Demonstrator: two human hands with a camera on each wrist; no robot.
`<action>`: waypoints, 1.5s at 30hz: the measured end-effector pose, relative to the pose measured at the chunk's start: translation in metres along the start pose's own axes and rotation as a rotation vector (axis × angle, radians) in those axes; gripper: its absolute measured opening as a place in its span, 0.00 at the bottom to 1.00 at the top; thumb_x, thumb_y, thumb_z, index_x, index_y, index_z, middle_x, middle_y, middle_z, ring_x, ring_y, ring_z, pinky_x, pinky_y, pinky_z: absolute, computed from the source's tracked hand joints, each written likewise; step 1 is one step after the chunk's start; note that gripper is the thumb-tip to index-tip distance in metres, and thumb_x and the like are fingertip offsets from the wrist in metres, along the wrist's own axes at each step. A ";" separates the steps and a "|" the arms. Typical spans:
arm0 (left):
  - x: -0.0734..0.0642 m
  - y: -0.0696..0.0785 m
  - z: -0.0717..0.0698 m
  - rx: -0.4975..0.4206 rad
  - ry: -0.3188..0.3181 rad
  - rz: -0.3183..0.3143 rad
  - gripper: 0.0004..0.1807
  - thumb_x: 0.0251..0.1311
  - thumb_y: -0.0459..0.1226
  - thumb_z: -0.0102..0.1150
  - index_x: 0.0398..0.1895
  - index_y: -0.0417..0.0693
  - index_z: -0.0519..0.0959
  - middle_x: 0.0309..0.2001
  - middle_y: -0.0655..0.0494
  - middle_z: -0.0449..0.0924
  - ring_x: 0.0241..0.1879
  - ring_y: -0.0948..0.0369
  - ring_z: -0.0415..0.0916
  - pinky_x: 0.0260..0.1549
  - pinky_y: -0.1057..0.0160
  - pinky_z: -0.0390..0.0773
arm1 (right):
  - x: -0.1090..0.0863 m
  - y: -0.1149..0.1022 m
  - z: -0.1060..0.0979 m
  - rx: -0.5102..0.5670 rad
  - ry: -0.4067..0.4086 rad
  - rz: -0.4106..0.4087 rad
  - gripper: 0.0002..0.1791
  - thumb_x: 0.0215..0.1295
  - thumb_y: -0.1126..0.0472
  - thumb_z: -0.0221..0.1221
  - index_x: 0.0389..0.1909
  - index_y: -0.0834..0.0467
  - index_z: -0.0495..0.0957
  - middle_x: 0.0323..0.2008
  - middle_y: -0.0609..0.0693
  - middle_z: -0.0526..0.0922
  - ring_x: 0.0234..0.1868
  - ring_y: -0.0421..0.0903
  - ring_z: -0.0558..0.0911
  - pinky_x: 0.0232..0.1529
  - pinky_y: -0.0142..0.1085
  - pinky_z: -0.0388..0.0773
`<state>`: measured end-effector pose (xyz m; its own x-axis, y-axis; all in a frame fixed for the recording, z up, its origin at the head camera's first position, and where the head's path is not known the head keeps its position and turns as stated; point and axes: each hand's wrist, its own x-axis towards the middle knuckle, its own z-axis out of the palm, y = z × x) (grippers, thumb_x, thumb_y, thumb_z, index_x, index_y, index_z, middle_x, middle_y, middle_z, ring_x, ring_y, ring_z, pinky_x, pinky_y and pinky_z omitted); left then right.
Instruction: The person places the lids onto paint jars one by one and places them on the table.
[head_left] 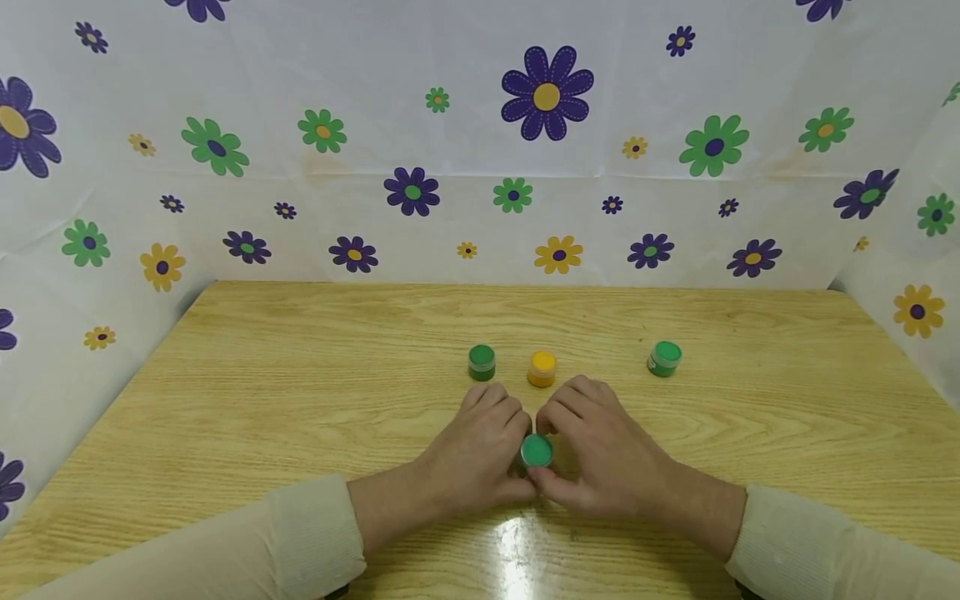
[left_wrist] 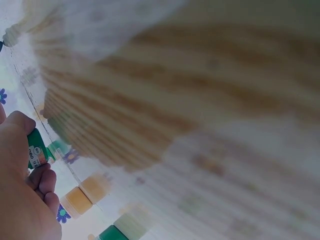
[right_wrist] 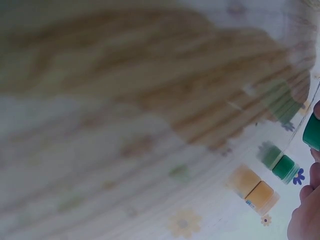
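Note:
A small jar with a green top stands between the two hands near the front of the table. The left hand holds it from the left; in the left wrist view the jar's labelled side shows between thumb and curled fingers. From the other side the right hand pinches the same jar, its thumb at the front edge and its fingers curled behind. In the right wrist view only part of the green jar appears at the edge.
Behind the hands stand a dark green jar and a yellow jar. Farther right is another green jar. The wooden table meets a white flowered cloth at its back and sides.

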<state>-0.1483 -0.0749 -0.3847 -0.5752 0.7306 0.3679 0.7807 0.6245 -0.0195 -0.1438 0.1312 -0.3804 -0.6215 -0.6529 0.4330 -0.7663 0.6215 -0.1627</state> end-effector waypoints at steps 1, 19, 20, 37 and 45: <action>0.000 0.000 0.000 -0.001 -0.001 0.000 0.20 0.49 0.56 0.69 0.28 0.53 0.74 0.28 0.64 0.71 0.35 0.62 0.63 0.44 0.62 0.62 | 0.000 0.000 0.000 -0.003 -0.002 0.002 0.17 0.54 0.43 0.64 0.36 0.48 0.74 0.35 0.40 0.74 0.45 0.41 0.69 0.52 0.41 0.68; -0.001 0.000 0.002 0.003 -0.002 0.000 0.20 0.49 0.55 0.69 0.28 0.53 0.75 0.28 0.63 0.72 0.35 0.62 0.63 0.44 0.62 0.62 | -0.001 0.000 0.001 -0.008 -0.014 0.033 0.19 0.57 0.38 0.64 0.35 0.48 0.73 0.35 0.40 0.74 0.45 0.40 0.69 0.54 0.42 0.69; -0.001 0.000 0.002 0.003 -0.001 -0.001 0.20 0.49 0.56 0.69 0.28 0.53 0.75 0.28 0.63 0.72 0.35 0.62 0.63 0.45 0.62 0.63 | -0.001 0.000 0.001 -0.005 -0.013 0.032 0.20 0.57 0.38 0.64 0.37 0.48 0.74 0.35 0.40 0.74 0.45 0.40 0.70 0.54 0.42 0.69; -0.001 0.001 0.002 -0.001 0.015 0.000 0.19 0.48 0.54 0.68 0.25 0.53 0.73 0.26 0.64 0.70 0.33 0.63 0.62 0.43 0.63 0.61 | -0.001 0.000 0.001 0.010 -0.005 0.004 0.17 0.54 0.44 0.64 0.36 0.49 0.75 0.34 0.39 0.73 0.43 0.40 0.69 0.51 0.41 0.68; 0.000 0.001 0.003 0.003 0.006 0.005 0.19 0.48 0.55 0.69 0.26 0.53 0.74 0.27 0.64 0.71 0.33 0.63 0.61 0.43 0.63 0.61 | -0.001 0.001 0.002 0.009 -0.005 0.012 0.16 0.56 0.42 0.64 0.34 0.48 0.73 0.33 0.39 0.73 0.43 0.40 0.69 0.51 0.40 0.68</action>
<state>-0.1483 -0.0736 -0.3878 -0.5700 0.7320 0.3733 0.7829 0.6217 -0.0237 -0.1442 0.1314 -0.3822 -0.6315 -0.6472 0.4269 -0.7600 0.6256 -0.1758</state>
